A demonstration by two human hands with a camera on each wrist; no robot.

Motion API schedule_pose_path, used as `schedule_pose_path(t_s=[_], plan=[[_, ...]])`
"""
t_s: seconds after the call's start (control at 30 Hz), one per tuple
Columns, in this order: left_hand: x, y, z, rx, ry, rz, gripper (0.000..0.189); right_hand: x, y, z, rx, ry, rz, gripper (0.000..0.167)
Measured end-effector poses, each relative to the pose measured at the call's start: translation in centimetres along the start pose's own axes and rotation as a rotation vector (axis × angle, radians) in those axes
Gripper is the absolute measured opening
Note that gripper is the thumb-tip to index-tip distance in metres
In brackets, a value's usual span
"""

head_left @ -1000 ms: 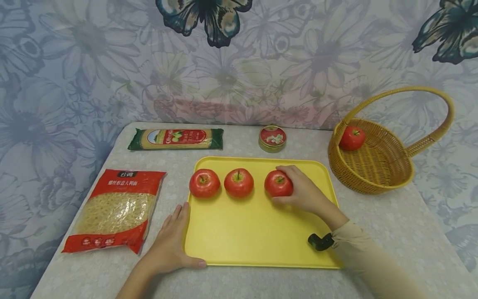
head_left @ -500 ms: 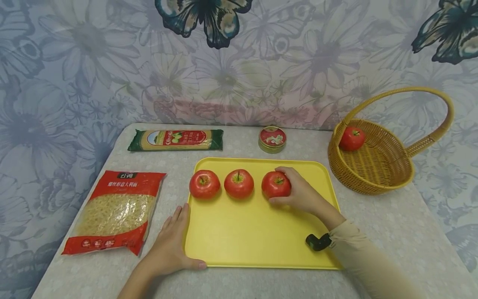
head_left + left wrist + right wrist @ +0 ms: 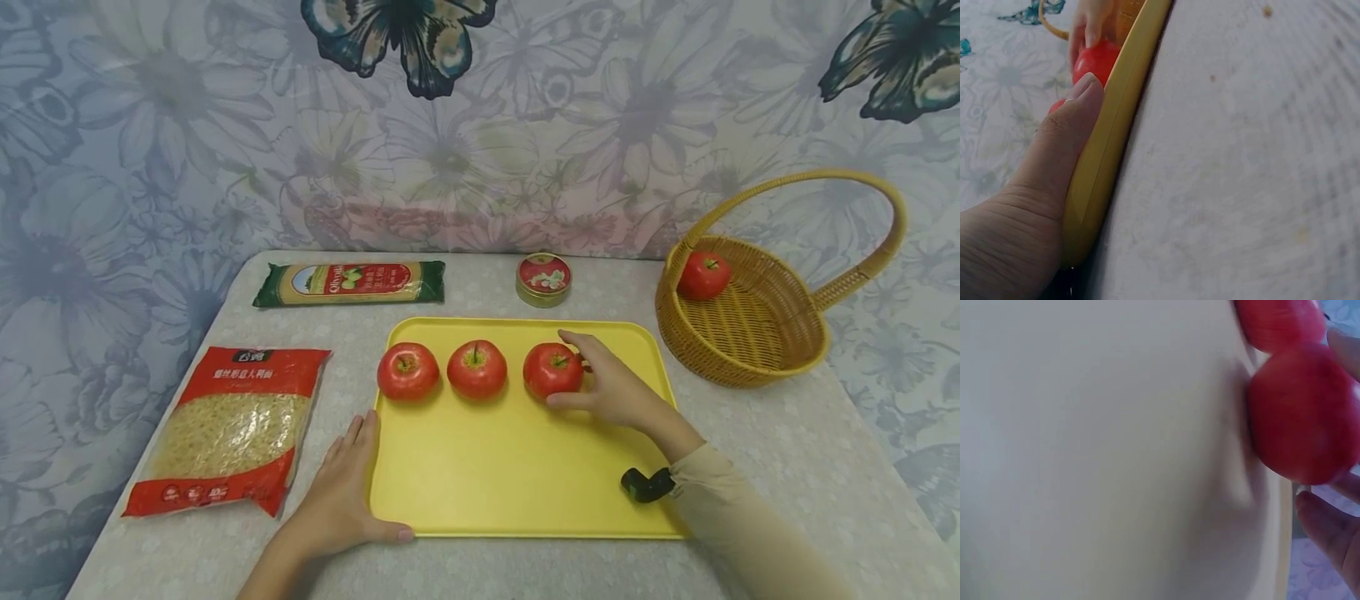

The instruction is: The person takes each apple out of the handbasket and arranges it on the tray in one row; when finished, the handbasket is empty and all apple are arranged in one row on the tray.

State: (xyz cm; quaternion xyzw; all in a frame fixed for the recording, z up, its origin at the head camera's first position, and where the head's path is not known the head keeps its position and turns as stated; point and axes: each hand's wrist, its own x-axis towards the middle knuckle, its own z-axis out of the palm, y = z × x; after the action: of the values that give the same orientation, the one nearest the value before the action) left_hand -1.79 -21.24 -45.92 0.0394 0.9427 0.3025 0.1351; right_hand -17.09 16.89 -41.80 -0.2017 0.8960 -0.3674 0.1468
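Observation:
Three red apples stand in a row along the far side of a yellow tray [image 3: 510,475]: a left apple [image 3: 408,372], a middle apple [image 3: 477,369] and a right apple [image 3: 552,372]. My right hand [image 3: 618,390] is spread around the right side of the right apple. In the right wrist view its fingertips [image 3: 1316,509] stand a little off the apple [image 3: 1304,412], with the thumb close to its upper side. My left hand [image 3: 337,492] lies against the tray's near left corner, fingers along the left edge and thumb [image 3: 1063,128] along the front edge.
A wicker basket [image 3: 780,367] with one apple [image 3: 704,275] inside stands at the right. Behind the tray are a spaghetti packet [image 3: 352,283] and a round tin [image 3: 543,280]. A red-ended pasta bag [image 3: 232,425] lies at the left, and a patterned wall [image 3: 465,150] closes off the back.
The right apple has shifted slightly left along the tray with my right hand. Since then the fingers of that hand have spread away from it. My left hand has kept its place.

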Motion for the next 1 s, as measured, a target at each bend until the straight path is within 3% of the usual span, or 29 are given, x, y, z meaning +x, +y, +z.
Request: schedule_pose_path(t_s=[0.33, 0.53, 0.77, 1.0], plan=[[0.0, -0.1, 0.0, -0.008, 0.018, 0.010, 0.162, -2.4, -0.6, -5.7, -0.084, 0.184, -0.106, 0.077], [0.0, 0.0, -0.1, -0.009, 0.020, 0.005, 0.162, -3.4, 0.2, -9.8, -0.147, 0.267, -0.128, 0.073], [0.0, 0.0, -0.1, -0.005, 0.023, 0.009, 0.163, -3.8, 2.1, -14.5, -0.158, 0.290, -0.008, 0.073], [0.0, 0.0, 0.1, -0.004, 0.018, 0.009, 0.163, -3.0, 4.8, -18.1, -0.173, 0.237, 0.089, 0.080]])
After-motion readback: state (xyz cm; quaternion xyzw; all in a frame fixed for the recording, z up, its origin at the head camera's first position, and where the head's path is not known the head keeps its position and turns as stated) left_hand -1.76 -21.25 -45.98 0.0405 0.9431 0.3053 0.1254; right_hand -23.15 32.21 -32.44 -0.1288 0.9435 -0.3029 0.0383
